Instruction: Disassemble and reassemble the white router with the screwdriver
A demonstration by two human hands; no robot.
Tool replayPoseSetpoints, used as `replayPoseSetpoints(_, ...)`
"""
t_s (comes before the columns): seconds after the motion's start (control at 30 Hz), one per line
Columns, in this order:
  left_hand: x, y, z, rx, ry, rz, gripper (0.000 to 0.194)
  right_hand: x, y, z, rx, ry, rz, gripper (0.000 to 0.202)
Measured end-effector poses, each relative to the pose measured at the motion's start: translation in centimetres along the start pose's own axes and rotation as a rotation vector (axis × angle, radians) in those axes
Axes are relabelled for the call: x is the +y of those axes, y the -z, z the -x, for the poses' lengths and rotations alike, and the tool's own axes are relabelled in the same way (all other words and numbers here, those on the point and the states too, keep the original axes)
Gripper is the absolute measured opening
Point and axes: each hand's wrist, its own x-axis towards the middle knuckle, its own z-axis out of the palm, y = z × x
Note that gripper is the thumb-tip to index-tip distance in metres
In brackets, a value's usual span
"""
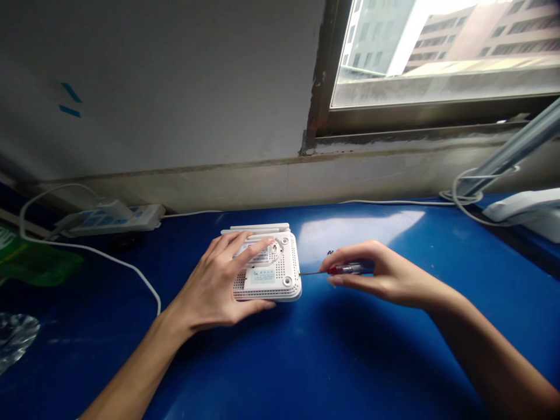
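A white router (pixel 283 268) lies underside up on the blue table, with vent holes, labels and folded antennas along its far edge. My left hand (pixel 223 280) grips it from the left, fingers spread over its underside and thumb along the near edge. Between the thumb and fingers of my right hand (pixel 376 271) is a screwdriver (pixel 345 269) with a red and clear handle. Its thin shaft points left, and the tip meets the router's right side edge.
A white power strip (pixel 146 218) with a plugged-in adapter and cable lies at the back left. Green plastic (pixel 39 259) and clear plastic (pixel 17 338) are at far left. At right stand a metal pole (pixel 503 154) and a white object (pixel 534 213). The wall borders the blue table (pixel 289 361).
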Motion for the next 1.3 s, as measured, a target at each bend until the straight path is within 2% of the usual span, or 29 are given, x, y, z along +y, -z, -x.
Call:
replayPoseSetpoints(0.2,-0.4,0.1,0.4,0.008,0.010,-0.002,0.101,0.8,-0.6,-0.6,-0.044,-0.088,-0.201,0.043)
replayPoseSetpoints(0.47,-0.5,1.1,0.3,0.061,0.037,0.107,0.097,1.1,-1.8,-1.3,0.006,-0.050,-0.426,0.043)
replayPoseSetpoints(0.57,-0.3,1.1,0.3,0.045,0.026,0.095,0.098,0.8,-1.1,-0.8,-0.025,-0.077,-0.332,0.042)
replayPoseSetpoints(0.77,0.5,0.8,0.3,-0.041,-0.030,0.021,0.104,0.9,0.8,0.1,0.079,-0.179,-0.089,0.049)
replayPoseSetpoints(1.1,0.5,1.0,0.3,-0.085,-0.067,0.035,0.104,0.2,0.1,0.0,-0.012,-0.195,0.025,0.045)
replayPoseSetpoints(1.3,0.6,1.1,0.2,-0.097,-0.050,0.038,0.103,0.0,0.1,0.0,0.012,-0.202,-0.001,0.043)
